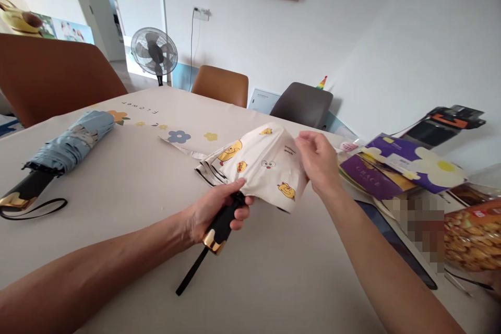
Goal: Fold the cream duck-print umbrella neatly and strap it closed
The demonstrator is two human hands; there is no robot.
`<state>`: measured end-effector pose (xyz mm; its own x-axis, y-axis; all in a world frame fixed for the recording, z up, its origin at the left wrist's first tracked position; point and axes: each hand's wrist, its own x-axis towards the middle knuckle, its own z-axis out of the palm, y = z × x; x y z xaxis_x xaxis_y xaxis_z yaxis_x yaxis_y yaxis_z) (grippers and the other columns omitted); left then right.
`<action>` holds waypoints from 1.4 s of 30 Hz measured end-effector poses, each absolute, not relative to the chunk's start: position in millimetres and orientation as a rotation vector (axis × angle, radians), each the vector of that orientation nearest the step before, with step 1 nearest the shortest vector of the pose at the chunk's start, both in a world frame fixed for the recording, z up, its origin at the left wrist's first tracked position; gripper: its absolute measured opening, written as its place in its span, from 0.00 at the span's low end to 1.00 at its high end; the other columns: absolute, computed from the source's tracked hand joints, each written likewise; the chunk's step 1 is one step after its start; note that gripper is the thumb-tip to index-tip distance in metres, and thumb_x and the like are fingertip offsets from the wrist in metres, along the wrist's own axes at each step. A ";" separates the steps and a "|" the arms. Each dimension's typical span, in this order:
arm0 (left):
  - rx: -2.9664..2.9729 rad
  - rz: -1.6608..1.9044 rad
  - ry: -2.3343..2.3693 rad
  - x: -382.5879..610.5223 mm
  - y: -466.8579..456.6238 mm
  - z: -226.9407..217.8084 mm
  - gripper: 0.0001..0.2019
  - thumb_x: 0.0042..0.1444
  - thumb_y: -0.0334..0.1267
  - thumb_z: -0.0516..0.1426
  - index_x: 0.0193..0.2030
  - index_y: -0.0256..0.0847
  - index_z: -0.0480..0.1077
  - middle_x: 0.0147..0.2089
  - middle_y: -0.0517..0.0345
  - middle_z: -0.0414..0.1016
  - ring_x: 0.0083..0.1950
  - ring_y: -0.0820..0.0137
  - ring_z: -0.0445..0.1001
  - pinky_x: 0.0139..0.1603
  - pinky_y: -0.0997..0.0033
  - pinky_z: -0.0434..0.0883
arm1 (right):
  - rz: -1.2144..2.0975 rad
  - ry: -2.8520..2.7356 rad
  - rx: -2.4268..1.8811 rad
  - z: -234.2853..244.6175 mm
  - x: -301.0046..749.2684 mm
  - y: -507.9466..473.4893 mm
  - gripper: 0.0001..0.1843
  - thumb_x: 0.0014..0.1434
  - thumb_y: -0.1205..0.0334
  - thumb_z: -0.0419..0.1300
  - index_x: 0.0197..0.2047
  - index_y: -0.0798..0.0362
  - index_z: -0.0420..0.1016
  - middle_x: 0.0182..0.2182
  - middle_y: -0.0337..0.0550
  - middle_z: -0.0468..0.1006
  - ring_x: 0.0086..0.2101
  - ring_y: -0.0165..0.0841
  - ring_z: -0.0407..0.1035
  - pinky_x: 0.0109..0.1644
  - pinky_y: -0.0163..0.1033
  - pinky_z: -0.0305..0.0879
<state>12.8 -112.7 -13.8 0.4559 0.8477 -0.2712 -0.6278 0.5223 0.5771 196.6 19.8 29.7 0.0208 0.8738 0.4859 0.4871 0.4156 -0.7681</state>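
Observation:
My left hand [219, 209] is wrapped round the black, gold-tipped handle [219, 229] of a white folding umbrella [258, 164] printed with yellow cartoon figures. A black wrist strap [191, 271] hangs from the handle down to the table. My right hand [319, 162] pinches the white canopy fabric at its right edge, fingers closed on the cloth. The umbrella is collapsed, its loose folds spread between my two hands just above the table.
A folded light-blue umbrella [68, 148] with black handle and strap lies at the left on the flower-print tablecloth [129, 188]. Purple boxes [395, 167] and a snack bag [473, 235] crowd the right edge. Chairs [221, 84] and a standing fan [154, 55] stand beyond.

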 end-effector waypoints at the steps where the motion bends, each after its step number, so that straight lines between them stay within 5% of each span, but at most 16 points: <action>1: 0.422 0.951 0.531 10.2 -111.1 -13.3 0.12 0.58 0.44 0.51 0.33 0.37 0.59 0.29 0.62 0.59 0.19 0.83 0.56 0.15 0.82 0.58 | 0.460 -1.565 -1.256 27.7 205.3 23.5 0.13 0.52 0.54 0.58 0.39 0.50 0.71 0.43 0.46 0.74 0.47 0.38 0.67 0.50 0.44 0.62; 4: 0.386 1.013 0.545 4.9 -104.7 -17.7 0.11 0.59 0.43 0.50 0.32 0.36 0.59 0.29 0.61 0.58 0.20 0.83 0.56 0.15 0.82 0.59 | 0.678 -1.399 -1.324 18.2 223.2 30.7 0.13 0.53 0.51 0.57 0.37 0.50 0.69 0.45 0.46 0.73 0.48 0.39 0.66 0.47 0.42 0.66; 9: 0.319 1.085 0.636 3.7 -97.7 -29.9 0.09 0.59 0.41 0.50 0.35 0.37 0.59 0.30 0.60 0.59 0.21 0.82 0.56 0.15 0.83 0.59 | 1.298 -1.299 -1.289 -5.3 222.6 29.3 0.15 0.54 0.50 0.57 0.34 0.53 0.67 0.37 0.51 0.76 0.34 0.39 0.73 0.32 0.43 0.72; 14: 0.328 1.083 0.705 4.8 -98.7 -31.0 0.09 0.58 0.41 0.51 0.34 0.37 0.59 0.30 0.61 0.59 0.21 0.82 0.56 0.15 0.83 0.59 | 1.569 -1.251 -1.261 -16.3 214.4 23.8 0.16 0.54 0.49 0.57 0.35 0.55 0.71 0.30 0.46 0.77 0.26 0.34 0.71 0.26 0.39 0.70; 18: 0.327 1.069 0.734 6.0 -99.0 -32.5 0.09 0.57 0.42 0.52 0.34 0.37 0.60 0.30 0.61 0.60 0.21 0.81 0.57 0.15 0.82 0.59 | 1.722 -1.057 -1.337 -9.8 217.8 24.7 0.12 0.49 0.59 0.63 0.36 0.56 0.73 0.27 0.45 0.77 0.27 0.35 0.73 0.30 0.39 0.71; 25: 0.292 1.036 0.738 6.0 -98.1 -34.6 0.11 0.56 0.42 0.53 0.31 0.37 0.60 0.29 0.60 0.61 0.20 0.81 0.58 0.14 0.81 0.61 | 1.482 -1.135 -1.199 21.4 210.6 7.7 0.06 0.51 0.63 0.60 0.34 0.55 0.73 0.31 0.45 0.78 0.30 0.36 0.73 0.33 0.39 0.70; 34: 0.290 1.031 0.643 4.8 -97.4 -32.8 0.09 0.58 0.41 0.51 0.34 0.36 0.61 0.30 0.60 0.60 0.21 0.81 0.57 0.14 0.82 0.60 | 1.635 -0.970 -0.942 55.5 168.4 4.1 0.02 0.55 0.66 0.56 0.30 0.54 0.69 0.25 0.39 0.73 0.25 0.31 0.69 0.30 0.36 0.68; 42: 0.197 1.006 0.535 1.4 -95.9 -32.8 0.10 0.58 0.41 0.50 0.36 0.34 0.61 0.28 0.60 0.59 0.20 0.81 0.57 0.14 0.82 0.60 | 1.555 -0.957 -0.860 66.7 127.8 22.7 0.11 0.51 0.70 0.56 0.23 0.51 0.57 0.19 0.33 0.62 0.21 0.25 0.62 0.29 0.32 0.66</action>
<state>1.4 -95.9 -32.8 0.4205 0.8433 -0.3347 -0.7491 0.5308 0.3962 127.8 22.7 66.7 -0.1727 0.9840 -0.0429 -0.4047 -0.1106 -0.9077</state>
